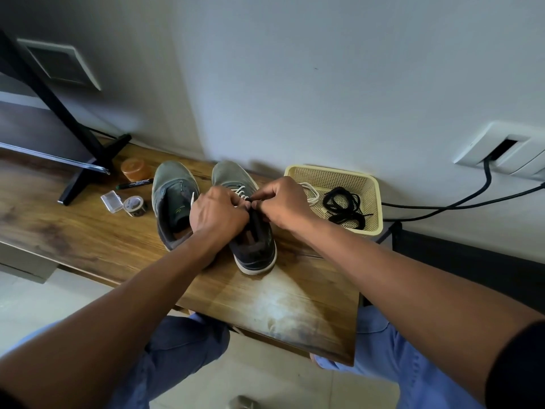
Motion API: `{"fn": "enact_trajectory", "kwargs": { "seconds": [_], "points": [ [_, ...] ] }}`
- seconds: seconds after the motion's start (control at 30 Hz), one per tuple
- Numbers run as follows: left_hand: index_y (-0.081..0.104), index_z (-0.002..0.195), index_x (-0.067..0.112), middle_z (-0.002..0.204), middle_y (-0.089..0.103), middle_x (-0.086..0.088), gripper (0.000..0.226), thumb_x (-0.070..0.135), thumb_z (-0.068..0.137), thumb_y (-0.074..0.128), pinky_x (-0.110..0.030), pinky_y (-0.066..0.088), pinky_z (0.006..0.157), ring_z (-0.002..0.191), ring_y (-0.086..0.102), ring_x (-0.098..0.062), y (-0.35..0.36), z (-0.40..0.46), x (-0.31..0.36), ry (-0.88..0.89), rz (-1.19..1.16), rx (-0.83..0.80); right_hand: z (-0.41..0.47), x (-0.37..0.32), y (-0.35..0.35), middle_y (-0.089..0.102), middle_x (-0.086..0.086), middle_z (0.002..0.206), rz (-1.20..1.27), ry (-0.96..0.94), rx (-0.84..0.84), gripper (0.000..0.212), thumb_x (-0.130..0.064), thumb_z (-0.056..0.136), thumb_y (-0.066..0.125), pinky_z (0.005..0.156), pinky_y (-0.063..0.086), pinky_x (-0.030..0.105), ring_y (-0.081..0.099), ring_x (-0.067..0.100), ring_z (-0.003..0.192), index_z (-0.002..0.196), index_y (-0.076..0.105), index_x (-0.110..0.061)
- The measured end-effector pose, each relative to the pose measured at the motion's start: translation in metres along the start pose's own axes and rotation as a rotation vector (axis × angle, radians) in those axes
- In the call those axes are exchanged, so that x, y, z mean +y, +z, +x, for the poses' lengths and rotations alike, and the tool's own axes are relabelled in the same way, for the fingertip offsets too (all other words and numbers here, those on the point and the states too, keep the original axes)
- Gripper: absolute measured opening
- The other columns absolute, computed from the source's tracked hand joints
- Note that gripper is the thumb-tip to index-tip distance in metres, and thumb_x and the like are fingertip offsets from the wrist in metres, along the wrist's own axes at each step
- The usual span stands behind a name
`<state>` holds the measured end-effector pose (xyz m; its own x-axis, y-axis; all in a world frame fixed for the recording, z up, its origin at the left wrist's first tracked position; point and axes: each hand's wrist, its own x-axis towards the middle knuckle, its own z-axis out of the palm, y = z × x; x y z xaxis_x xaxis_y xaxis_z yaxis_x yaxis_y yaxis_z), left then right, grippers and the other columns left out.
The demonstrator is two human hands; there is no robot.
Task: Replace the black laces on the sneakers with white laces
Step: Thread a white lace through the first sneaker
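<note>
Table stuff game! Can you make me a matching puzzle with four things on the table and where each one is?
Things:
1. black laces
2. orange jar
3. right sneaker
4. tape roll

Places:
A. under both hands
B. inside the cream basket
C. beside the small clear box
D. by the TV stand foot, behind the marker

Pairs: 1-B, 2-D, 3-A, 4-C

Both forearms reach toward 12 o'clock; left hand [219,212] and right hand [283,203] meet, fingers curled, fingertips pinching.
</note>
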<state>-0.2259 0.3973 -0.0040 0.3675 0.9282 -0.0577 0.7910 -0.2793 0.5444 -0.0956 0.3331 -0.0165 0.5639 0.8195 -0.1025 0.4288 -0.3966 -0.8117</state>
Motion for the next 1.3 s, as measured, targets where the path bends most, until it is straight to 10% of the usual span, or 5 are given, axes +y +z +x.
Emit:
{"fn": "enact_trajectory", "kwargs": {
  "seconds": [0.43, 0.77, 1.1, 1.3],
  "points": [
    [0.070, 0.069, 0.033, 0.085, 0.073, 0.001, 0.023, 0.042, 0.089, 0.077, -0.029, 0.042, 0.076, 0.097, 0.070, -0.028, -0.005, 0.010, -0.002, -0.056, -0.057, 0.014, 0.005, -0.011, 0.000, 0.079, -0.006, 0.104, -0.090, -0.121, -0.063, 0.025, -0.024, 0.081, 0.081, 0.088, 0.055, 0.026, 0.071, 0.011, 0.101, 0.105, 0.082, -0.029],
    [0.081, 0.081, 0.024, 0.076, 0.072, -0.001, 0.004, 0.027, 0.082, 0.080, -0.031, 0.053, 0.074, 0.093, 0.072, -0.027, -0.009, 0.010, -0.001, -0.138, -0.155, -0.216, -0.017, 0.000, 0.006, 0.075, 0.001, 0.093, -0.069, -0.032, 0.052, 0.030, -0.023, 0.073, 0.087, 0.081, 0.054, 0.036, 0.070, 0.019, 0.091, 0.098, 0.074, -0.014],
    [0.079, 0.087, 0.018, 0.102, 0.077, -0.011, 0.017, 0.033, 0.090, 0.072, -0.034, 0.048, 0.088, 0.108, 0.068, -0.036, -0.006, 0.006, 0.000, -0.089, -0.025, -0.053, -0.017, -0.004, 0.008, 0.073, -0.006, 0.077, -0.097, -0.066, 0.116, 0.014, -0.012, 0.068, 0.079, 0.071, 0.052, 0.029, 0.068, 0.013, 0.078, 0.079, 0.076, -0.018],
    [0.079, 0.082, 0.021, 0.080, 0.072, 0.001, 0.011, 0.028, 0.088, 0.074, -0.031, 0.048, 0.086, 0.100, 0.069, -0.031, -0.005, 0.004, -0.002, -0.013, -0.053, -0.045, -0.015, -0.002, 0.009, 0.071, -0.007, 0.073, -0.045, -0.033, 0.148, 0.014, -0.025, 0.069, 0.084, 0.066, 0.050, 0.028, 0.067, 0.010, 0.073, 0.078, 0.074, -0.018]
  ]
}}
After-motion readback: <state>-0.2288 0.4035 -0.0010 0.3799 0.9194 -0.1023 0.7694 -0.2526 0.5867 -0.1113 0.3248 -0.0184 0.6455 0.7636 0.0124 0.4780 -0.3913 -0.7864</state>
